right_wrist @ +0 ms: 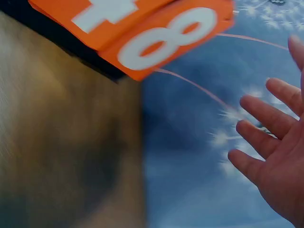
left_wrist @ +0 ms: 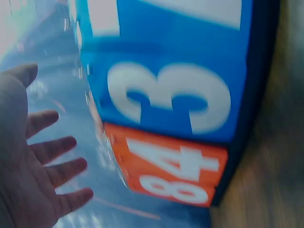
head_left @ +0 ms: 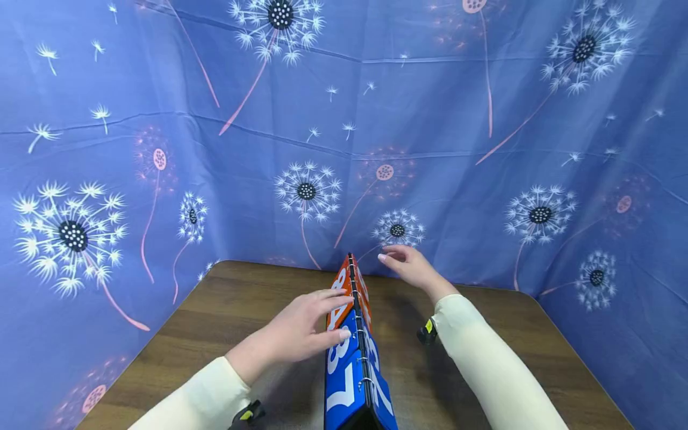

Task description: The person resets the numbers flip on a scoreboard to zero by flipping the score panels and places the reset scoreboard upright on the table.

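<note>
The scoreboard (head_left: 355, 358) stands between left hand (head_left: 301, 328) and right hand (head_left: 412, 270).

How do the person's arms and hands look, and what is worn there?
The left hand and right hand wear no gloves. The left sleeve and right sleeve are plain, pale cream and reach the wrists. A small black device with a yellow marking shows at each wrist.

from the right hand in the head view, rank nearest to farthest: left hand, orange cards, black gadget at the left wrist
1. Orange cards: just left of the right hand, at the scoreboard's far end.
2. Left hand: farther left, at the scoreboard's left face.
3. Black gadget: at the left wrist, near the bottom edge.
</note>
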Motion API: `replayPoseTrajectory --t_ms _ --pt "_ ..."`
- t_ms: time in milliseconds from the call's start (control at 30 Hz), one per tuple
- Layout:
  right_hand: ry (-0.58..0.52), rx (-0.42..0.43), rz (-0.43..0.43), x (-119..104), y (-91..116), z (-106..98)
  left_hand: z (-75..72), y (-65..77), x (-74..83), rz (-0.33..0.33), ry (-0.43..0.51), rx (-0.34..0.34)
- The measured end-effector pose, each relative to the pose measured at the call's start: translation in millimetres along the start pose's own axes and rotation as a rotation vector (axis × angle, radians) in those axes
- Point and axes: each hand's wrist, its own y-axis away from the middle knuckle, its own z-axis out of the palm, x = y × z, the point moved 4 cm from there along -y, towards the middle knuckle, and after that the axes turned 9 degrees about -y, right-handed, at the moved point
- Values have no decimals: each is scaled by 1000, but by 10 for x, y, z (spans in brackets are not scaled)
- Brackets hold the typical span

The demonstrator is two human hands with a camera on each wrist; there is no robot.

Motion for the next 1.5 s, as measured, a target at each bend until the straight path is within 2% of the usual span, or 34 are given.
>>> replayPoseTrajectory --t_ms 167,267,467,733,867,1067,1500 --pt "-153 -18 66 299 -33 365 139 73 293 123 -116 -9" --pt "-189 -25 93 470 -40 548 198 134 409 174 -148 -5" --pt "-180 -30 96 687 -35 755 296 221 503 204 -138 -20" --pt "-192 -31 137 775 -41 846 366 259 514 228 -180 -7" --pt "-191 -36 148 766 -30 864 392 273 512 209 -163 -36" --pt "-216 -48 134 744 -47 859 414 273 500 211 -158 -25" --pt "-210 72 101 740 -130 819 389 257 485 213 -180 6"
